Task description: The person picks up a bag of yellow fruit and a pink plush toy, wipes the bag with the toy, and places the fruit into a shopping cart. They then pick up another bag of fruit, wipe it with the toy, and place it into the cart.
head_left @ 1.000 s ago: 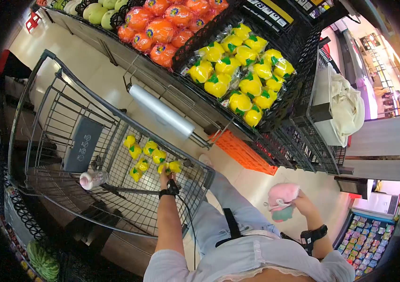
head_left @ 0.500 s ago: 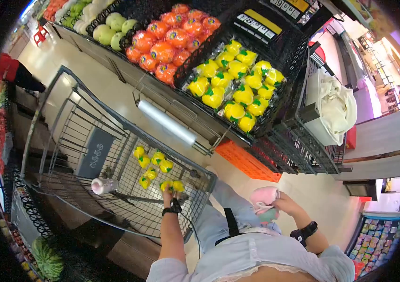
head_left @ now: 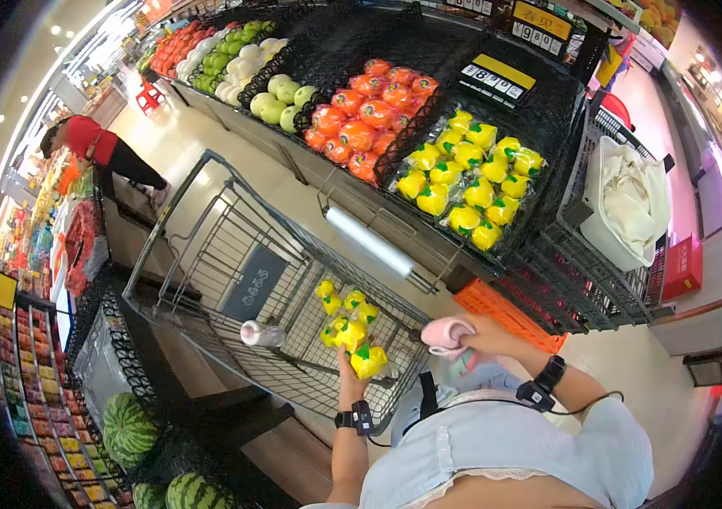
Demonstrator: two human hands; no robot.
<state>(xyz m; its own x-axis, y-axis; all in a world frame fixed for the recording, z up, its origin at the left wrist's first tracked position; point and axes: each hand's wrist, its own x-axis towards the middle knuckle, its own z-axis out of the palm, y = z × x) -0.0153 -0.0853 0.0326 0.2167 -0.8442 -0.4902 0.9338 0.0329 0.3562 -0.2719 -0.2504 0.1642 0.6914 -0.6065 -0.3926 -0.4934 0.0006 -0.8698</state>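
Observation:
My left hand [head_left: 347, 366] is closed on a clear-wrapped pack of lemons [head_left: 369, 361], yellow with green leaf shapes, held over the shopping cart [head_left: 208, 327]. More wrapped lemons [head_left: 327, 297] lie on the cart's wire floor, close to this hand. A bottle with a pinkish-white cap [head_left: 261, 333] lies in the cart too. In front of my body, by the cart's near right corner, my right hand [head_left: 486, 336] grips a folded pink cloth [head_left: 448, 335] with a pale edge; a greenish part shows below it.
A black produce stand holds wrapped lemons [head_left: 478, 191], wrapped orange fruit [head_left: 367, 119] and green fruit [head_left: 283, 103]. A plastic bag roll [head_left: 369, 242] hangs on its front. Stacked crates [head_left: 590, 280] stand right, watermelons [head_left: 130, 428] lower left. A person in red [head_left: 93, 140] bends at the far left.
My left hand has lifted the pack of lemons higher from the cart floor. The view has shifted left, showing more of the aisle and watermelons. My right hand still grips the pink cloth, now nearer the cart.

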